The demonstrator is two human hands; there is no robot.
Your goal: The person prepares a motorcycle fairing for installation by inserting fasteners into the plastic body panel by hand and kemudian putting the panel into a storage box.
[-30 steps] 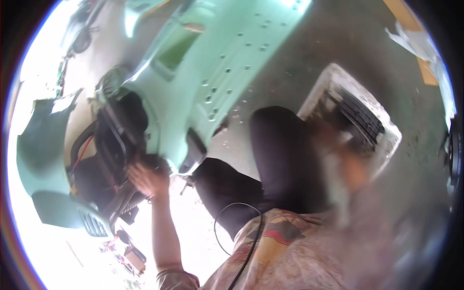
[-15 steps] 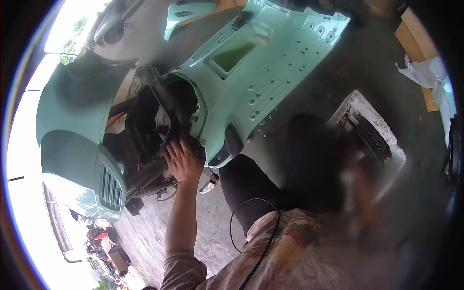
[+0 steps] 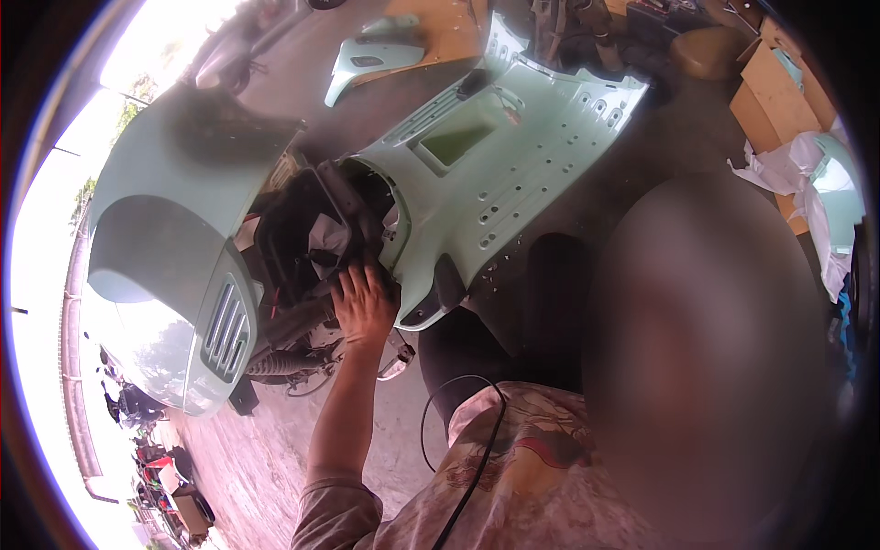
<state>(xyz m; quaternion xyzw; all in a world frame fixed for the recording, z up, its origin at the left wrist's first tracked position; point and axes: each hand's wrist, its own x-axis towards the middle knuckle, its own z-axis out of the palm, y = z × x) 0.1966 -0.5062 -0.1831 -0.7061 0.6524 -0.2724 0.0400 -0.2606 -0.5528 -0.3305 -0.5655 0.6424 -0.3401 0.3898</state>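
Note:
My left hand (image 3: 364,301) lies over a dark part beside the scooter's black inner frame (image 3: 344,197), at the near edge of the mint-green floorboard panel (image 3: 536,147). Its fingers are stretched and slightly apart, with no held thing showing. To its left stands a mint-green scooter body panel (image 3: 151,211) with a slotted vent (image 3: 231,325). A coil spring (image 3: 275,364) and a small metal lever (image 3: 401,364) show below the hand. On the right, a large blurred patch with a brownish middle covers the area, so my right hand cannot be made out.
A small mint-green panel (image 3: 371,57) lies on cardboard at the back. An open cardboard box (image 3: 775,96) with white wrapping (image 3: 793,165) stands at the right. A black cable (image 3: 481,458) hangs over my patterned shirt (image 3: 522,449). Boxes and clutter (image 3: 174,490) lie lower left.
The view has shifted, and the scooter parts sit slightly differently in it. My left hand stays at the same spot. The blurred patch now covers the white foam tray seen earlier on the right.

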